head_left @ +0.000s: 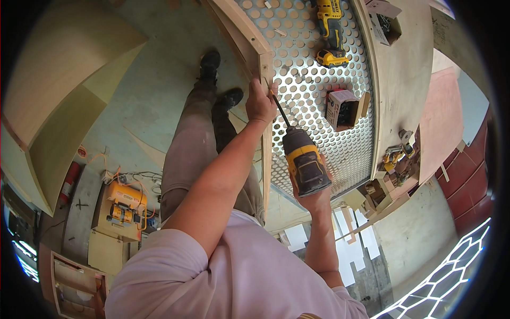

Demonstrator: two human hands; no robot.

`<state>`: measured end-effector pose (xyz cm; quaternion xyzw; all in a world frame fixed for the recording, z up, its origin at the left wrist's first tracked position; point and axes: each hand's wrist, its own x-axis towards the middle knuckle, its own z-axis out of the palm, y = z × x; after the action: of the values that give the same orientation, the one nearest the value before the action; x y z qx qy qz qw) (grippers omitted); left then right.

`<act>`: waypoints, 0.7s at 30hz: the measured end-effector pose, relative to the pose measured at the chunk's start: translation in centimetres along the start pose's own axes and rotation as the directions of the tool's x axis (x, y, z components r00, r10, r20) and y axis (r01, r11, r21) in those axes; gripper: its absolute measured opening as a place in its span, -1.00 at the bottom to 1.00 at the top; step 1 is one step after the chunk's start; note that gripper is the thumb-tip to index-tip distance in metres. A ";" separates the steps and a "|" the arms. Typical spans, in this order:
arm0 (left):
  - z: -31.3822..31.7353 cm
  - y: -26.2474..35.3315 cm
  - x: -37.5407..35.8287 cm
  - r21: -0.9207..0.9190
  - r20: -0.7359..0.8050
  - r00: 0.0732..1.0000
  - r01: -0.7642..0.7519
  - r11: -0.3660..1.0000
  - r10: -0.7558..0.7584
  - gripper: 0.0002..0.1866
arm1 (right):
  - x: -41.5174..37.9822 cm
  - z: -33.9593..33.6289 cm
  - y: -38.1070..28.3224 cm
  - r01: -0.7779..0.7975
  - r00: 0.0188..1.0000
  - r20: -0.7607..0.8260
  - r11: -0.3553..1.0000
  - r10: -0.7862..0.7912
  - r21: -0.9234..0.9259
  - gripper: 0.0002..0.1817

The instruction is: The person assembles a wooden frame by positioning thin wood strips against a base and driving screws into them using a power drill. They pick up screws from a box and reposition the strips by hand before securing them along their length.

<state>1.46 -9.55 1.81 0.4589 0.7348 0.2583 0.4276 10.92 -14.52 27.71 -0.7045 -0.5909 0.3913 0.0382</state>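
Observation:
My right hand (317, 198) grips a yellow-and-black cordless drill (306, 164) from below. A long dark bit (280, 109) runs from the drill toward the wooden edge strip (266, 68) of a perforated metal panel (297, 50). My left hand (260, 103) is closed at that strip, with thumb and fingers around the bit's tip. Something thin shows between the fingers, too small to name. On the panel, an open cardboard box (339, 109) of dark screws sits to the right of the bit. A second yellow-and-black power tool (332, 34) lies farther up the panel.
Another open box (387, 26) of fasteners stands at the upper right. Yellow tools and wood offcuts (380, 196) lie at the right. Curved plywood pieces (69, 90) stand at the left. An orange air compressor (126, 202) with hoses is at the lower left.

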 end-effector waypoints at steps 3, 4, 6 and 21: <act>0.2 -0.8 -0.1 0.021 0.057 0.998 0.020 1.000 -0.021 -0.39 | -0.1 -0.3 -0.4 -0.080 0.997 0.007 0.996 0.080 0.047 -0.50; 0.3 -1.1 -0.3 0.032 0.085 0.996 0.034 0.999 -0.036 -0.35 | -0.1 -0.4 -0.4 -0.114 0.993 0.010 0.991 0.114 0.065 -0.47; 0.0 -0.4 -0.2 0.016 0.008 0.999 -0.052 0.999 0.052 -0.25 | -0.5 -0.1 0.3 -0.112 0.994 0.020 0.991 0.111 0.072 -0.44; 0.1 -0.8 -0.2 -0.046 -0.003 0.996 -0.090 0.995 0.090 -0.25 | -0.4 0.3 0.3 -0.151 0.988 0.028 0.986 0.149 0.075 -0.60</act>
<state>1.21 -10.08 1.27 0.4813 0.7074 0.2942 0.4259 10.98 -15.12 27.53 -0.7406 -0.5210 0.4233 0.0290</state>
